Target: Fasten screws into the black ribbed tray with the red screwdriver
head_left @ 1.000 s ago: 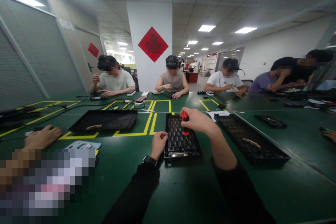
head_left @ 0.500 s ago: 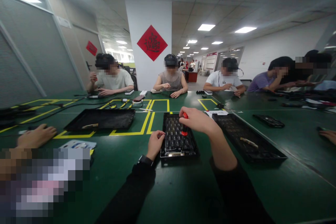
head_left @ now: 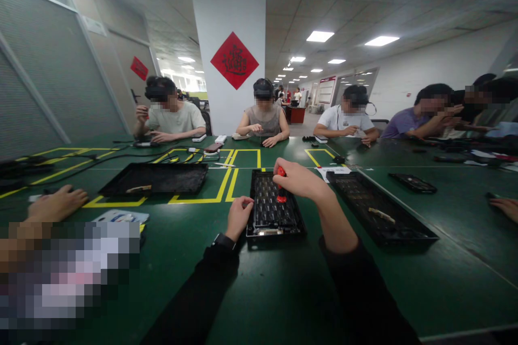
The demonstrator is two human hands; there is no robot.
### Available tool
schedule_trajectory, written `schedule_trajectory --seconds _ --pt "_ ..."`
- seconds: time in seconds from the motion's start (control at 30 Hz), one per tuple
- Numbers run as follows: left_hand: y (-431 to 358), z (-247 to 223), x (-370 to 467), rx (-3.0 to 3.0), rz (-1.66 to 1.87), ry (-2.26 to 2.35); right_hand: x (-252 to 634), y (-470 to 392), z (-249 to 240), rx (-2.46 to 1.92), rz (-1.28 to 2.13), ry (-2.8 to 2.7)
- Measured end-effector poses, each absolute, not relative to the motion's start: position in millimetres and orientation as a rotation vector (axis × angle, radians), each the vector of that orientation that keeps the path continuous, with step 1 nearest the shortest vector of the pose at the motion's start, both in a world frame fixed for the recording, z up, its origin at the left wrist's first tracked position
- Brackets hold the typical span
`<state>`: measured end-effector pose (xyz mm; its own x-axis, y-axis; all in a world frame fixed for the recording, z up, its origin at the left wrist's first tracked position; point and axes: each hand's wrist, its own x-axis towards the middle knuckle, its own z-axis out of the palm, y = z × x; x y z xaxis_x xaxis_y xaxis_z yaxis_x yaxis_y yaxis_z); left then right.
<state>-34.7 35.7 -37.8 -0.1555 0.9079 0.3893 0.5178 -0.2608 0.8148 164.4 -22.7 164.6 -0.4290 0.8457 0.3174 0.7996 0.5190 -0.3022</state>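
middle tray (head_left: 276,233) between left tray (head_left: 170,178) and right tray (head_left: 400,226) | screwdriver (head_left: 281,198) over it | strip (head_left: 138,189) inside left tray

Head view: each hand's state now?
Left hand: fingers curled at left edge of black tray; grip can't be told.
Right hand: closed, holding red-and-black tool.

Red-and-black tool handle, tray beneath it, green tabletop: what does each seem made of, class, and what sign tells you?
Tool handle: probably glossy plastic, by its bright, smooth red.
Tray: likely hard black plastic, slightly shiny, with crisp rims; painted metal is possible.
Green tabletop: smooth, semi-gloss, with soft reflections; laminate or a rubbery mat, unclear which.
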Motion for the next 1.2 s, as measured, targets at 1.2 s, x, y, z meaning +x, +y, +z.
schedule_trajectory --seconds 1.2 --pt "37.2 -38.9 -34.4 1.725 1.405 1.59 170.5 -41.2 176.2 -1.412 0.03 -2.429"
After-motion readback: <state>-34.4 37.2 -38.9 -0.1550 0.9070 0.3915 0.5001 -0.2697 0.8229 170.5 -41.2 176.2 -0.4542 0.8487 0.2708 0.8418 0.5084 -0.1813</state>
